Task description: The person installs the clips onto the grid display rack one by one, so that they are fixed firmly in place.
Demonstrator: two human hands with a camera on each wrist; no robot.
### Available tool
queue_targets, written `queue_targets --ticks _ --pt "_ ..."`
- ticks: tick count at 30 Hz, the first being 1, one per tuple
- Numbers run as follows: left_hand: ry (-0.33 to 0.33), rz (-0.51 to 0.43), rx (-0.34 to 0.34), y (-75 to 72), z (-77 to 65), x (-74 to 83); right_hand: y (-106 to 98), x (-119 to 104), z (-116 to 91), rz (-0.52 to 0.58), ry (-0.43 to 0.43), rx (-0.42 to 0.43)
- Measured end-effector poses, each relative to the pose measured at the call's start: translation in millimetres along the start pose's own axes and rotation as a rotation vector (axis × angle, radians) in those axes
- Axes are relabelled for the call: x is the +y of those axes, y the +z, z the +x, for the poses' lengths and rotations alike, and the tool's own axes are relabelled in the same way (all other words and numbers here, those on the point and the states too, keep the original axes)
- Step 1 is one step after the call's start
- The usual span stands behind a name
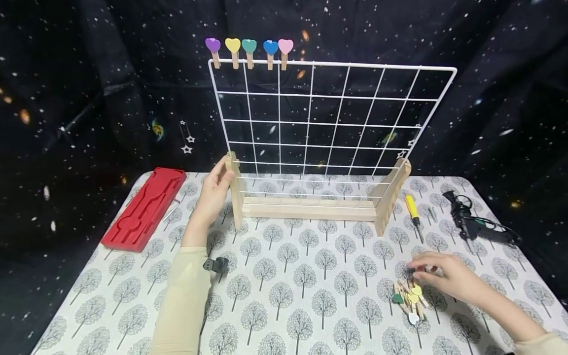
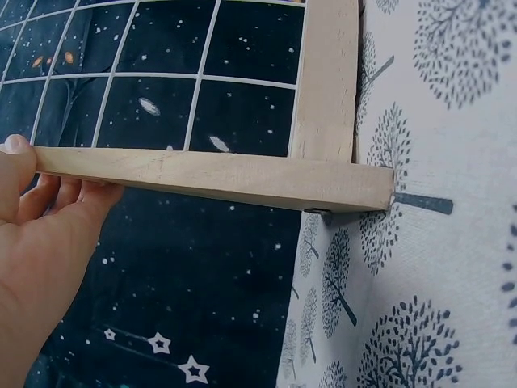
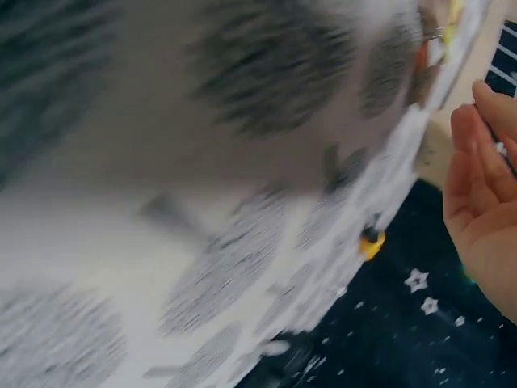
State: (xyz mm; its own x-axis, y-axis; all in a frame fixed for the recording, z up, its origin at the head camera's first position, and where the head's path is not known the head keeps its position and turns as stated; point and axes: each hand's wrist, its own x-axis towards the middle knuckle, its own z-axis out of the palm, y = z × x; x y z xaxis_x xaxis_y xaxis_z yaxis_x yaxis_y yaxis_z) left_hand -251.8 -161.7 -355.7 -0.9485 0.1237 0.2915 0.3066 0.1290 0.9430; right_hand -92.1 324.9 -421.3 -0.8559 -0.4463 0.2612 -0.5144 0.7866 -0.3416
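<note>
A white wire grid (image 1: 310,122) stands in a wooden stand (image 1: 306,209). My left hand (image 1: 213,195) grips the stand's left upright near its top; in the left wrist view, the thumb lies on one side of the wood (image 2: 218,174) and the fingers on the other. Above a small pile of wooden heart clothespins (image 1: 413,295) hovers my right hand (image 1: 448,276), its fingers loosely bent and nothing visible between them. The pile has yellow, green and white hearts. Several heart clothespins, among them a purple one (image 1: 213,47) and a pink one (image 1: 285,48), are clipped along the grid's top left edge.
To the left lies a red molded tray (image 1: 144,209) with a thin metal piece (image 1: 170,212) beside it. Right of the stand are a yellow-handled screwdriver (image 1: 412,209) and a black tool with a cable (image 1: 477,222). A dark starry cloth (image 1: 111,98) hangs behind the tree-patterned tablecloth (image 1: 284,296).
</note>
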Motion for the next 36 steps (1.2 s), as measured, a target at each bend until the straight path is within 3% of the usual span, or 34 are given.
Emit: queue_targets --ticks 7,13,21,29,36 --pt "-0.002 -0.002 -0.006 0.9 -0.5 -0.7 6 11 -21 -0.068 -0.149 -0.026" --pt "-0.008 -0.021 -0.013 3.3 -0.4 -0.1 12 12 -25 -0.097 -0.214 0.037" --pt "-0.009 -0.026 -0.012 2.3 1.4 -3.6 18 10 -19 -0.118 -0.153 0.036" --pt "-0.014 -0.001 0.005 -1.5 7.0 -22.8 18 15 -15 -0.061 -0.149 0.062" --pt "-0.016 0.015 0.001 -2.4 4.6 -14.8 16 11 -12 -0.054 -0.049 0.063"
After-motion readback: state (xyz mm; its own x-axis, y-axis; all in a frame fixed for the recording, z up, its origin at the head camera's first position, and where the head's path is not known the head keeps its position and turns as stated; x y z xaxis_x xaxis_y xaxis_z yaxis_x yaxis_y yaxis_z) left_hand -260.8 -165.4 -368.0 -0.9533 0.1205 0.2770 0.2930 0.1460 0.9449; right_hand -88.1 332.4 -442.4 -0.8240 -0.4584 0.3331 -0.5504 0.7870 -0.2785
